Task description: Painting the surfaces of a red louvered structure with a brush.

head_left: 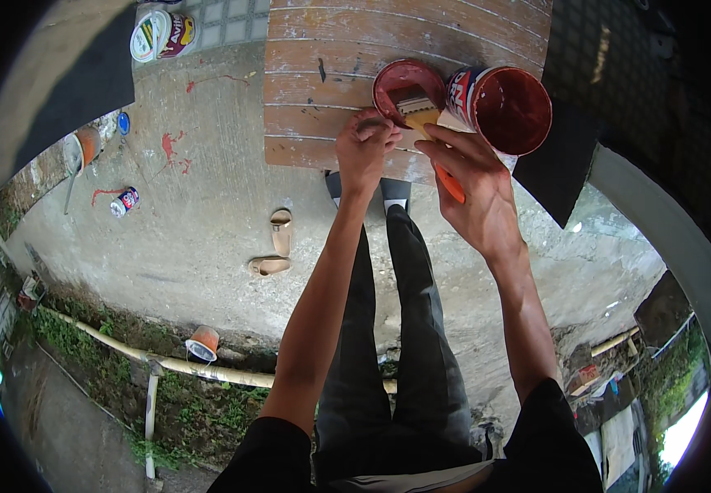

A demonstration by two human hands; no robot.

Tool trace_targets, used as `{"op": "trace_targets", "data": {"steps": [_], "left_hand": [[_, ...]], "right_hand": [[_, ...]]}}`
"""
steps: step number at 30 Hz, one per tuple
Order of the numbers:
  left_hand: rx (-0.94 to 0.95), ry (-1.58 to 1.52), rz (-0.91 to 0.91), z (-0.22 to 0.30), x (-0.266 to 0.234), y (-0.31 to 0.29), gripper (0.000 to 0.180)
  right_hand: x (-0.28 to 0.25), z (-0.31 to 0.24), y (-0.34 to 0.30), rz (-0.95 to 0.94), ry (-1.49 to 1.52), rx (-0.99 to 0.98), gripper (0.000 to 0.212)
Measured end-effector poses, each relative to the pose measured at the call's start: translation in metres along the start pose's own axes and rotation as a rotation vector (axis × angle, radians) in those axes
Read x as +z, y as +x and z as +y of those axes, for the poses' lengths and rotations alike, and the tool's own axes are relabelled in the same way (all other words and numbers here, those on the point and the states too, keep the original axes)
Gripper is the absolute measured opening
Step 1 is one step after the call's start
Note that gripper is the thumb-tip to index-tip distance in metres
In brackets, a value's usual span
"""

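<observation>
Can [499,111] right of tub [423,74], both on tabletop [314,45]; brush head [416,105] at tub's mouth.

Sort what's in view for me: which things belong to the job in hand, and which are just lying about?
Seemingly part of the job:
paintbrush, in the right hand
red-stained tub, at the left hand
larger red-stained can beside it
wooden slatted surface

Apparently just lying about:
tan sandals
small can on the ground
orange bucket by the pipe rail
white-and-maroon tub

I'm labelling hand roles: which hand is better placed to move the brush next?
Probably the right hand: it holds the paintbrush, whose head points into the red-stained tub. The left hand is at the tub's near rim, not gripping the brush.
</observation>
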State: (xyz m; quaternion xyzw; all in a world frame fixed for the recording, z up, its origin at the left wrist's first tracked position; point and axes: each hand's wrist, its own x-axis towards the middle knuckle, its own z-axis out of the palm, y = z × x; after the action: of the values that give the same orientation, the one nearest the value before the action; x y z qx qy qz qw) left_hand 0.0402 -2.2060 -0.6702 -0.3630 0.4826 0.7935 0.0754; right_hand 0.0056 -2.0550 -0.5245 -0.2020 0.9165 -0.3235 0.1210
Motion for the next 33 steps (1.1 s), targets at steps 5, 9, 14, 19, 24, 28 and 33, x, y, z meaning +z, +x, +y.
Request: {"op": "trace_targets", "data": {"steps": [5,9,14,19,24,28,33], "left_hand": [[0.006,-0.009,-0.004,-0.001,0.004,-0.002,0.016],[0.021,-0.012,-0.018,-0.005,0.003,-0.003,0.017],[-0.038,-0.012,0.009,-0.003,0.009,-0.006,0.017],[-0.043,-0.032,0.004,-0.004,0.007,-0.005,0.018],[-0.045,-0.036,-0.01,-0.008,0.003,-0.002,0.02],[-0.031,-0.056,-0.035,-0.009,0.0,-0.006,0.021],[-0.151,0.179,-0.068,-0.009,-0.03,-0.057,0.02]], "right_hand": [[0.026,0.004,-0.007,0.264,0.124,0.153,0.03],[0.044,0.005,-0.014,0.43,0.149,0.209,0.028],[0.057,0.005,-0.014,0.511,0.249,0.335,0.026],[0.062,0.011,-0.018,0.561,0.261,0.486,0.019],[0.058,0.008,-0.02,0.596,0.261,0.487,0.017],[0.052,0.005,-0.026,0.618,0.457,0.546,0.017],[0.037,-0.026,-0.053,0.66,0.807,0.605,0.022]]}}
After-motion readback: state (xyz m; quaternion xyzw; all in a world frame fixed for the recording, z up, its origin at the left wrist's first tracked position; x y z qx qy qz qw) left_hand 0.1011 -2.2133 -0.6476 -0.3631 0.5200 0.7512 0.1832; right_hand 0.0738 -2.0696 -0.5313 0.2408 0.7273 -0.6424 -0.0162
